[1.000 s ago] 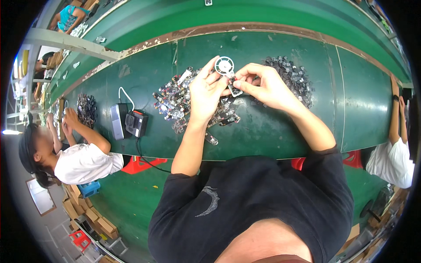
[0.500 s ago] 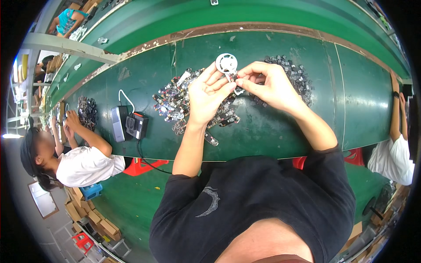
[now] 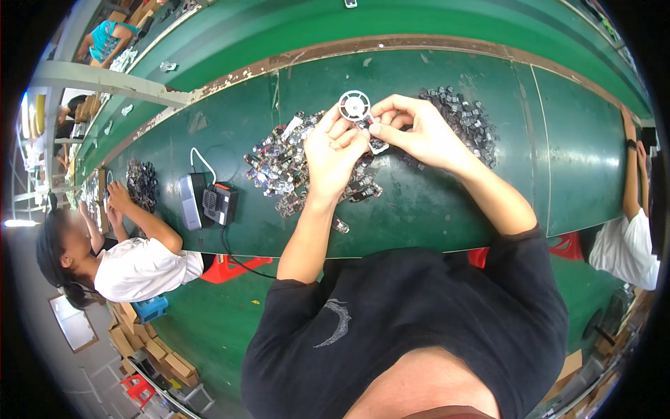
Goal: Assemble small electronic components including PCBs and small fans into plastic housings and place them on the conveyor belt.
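A white round part point(image 3: 355, 107) with spokes, like a small wheel, stands above my fingertips over the green table. Just below it is a small assembly of dark and white pieces point(image 3: 378, 146), mostly hidden by my fingers. My left hand point(image 3: 329, 159) is turned palm up, its fingers curled and closed on the part from the left. From the right, my right hand point(image 3: 423, 134) pinches the assembly under the wheel between thumb and forefinger. Beneath my left hand spreads a pile of small circuit boards point(image 3: 276, 166). Beyond my right hand lies a heap of small black pieces point(image 3: 463, 124).
Left on the table point(image 3: 419, 209) stand a grey box point(image 3: 192, 200) with a white cable and a black device point(image 3: 220, 202) with a dark cord. A co-worker in white point(image 3: 143, 269) works at far left; another person's sleeve point(image 3: 622, 255) shows at right. Red stools point(image 3: 234, 268) stand below.
The white round part has shifted slightly left and down and shows its spokes more squarely. My left fingers have curled in more. My right hand keeps its pinch close to it.
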`<state>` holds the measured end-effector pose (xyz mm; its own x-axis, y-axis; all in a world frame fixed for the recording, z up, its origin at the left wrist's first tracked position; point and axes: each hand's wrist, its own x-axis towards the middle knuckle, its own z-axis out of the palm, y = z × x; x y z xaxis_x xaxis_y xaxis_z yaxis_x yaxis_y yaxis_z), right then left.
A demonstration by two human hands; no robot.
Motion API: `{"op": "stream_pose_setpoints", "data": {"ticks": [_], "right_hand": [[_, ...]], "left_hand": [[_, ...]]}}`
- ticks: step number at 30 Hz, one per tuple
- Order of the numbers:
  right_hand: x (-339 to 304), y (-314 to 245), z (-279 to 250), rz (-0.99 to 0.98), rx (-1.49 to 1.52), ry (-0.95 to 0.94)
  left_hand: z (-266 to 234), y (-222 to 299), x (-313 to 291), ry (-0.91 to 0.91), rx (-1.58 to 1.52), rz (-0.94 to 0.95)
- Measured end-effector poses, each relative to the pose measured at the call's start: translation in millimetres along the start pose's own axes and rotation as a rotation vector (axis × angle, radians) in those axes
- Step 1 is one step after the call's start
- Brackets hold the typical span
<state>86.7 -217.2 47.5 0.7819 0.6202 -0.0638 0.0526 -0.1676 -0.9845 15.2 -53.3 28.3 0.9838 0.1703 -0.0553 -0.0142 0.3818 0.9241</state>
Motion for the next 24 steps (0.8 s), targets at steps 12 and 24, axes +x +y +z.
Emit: {"op": "stream_pose_setpoints", "data": {"ticks": [12, 24], "right_hand": [[0, 7, 7, -0.089, 0.112, -0.009], [4, 12, 2, -0.017, 0.174, -0.121]], "left_hand": [[11, -8, -8, 0.053, 0.185, 0.175], [-2, -13, 2, 0.037, 0.064, 0.165]]}}
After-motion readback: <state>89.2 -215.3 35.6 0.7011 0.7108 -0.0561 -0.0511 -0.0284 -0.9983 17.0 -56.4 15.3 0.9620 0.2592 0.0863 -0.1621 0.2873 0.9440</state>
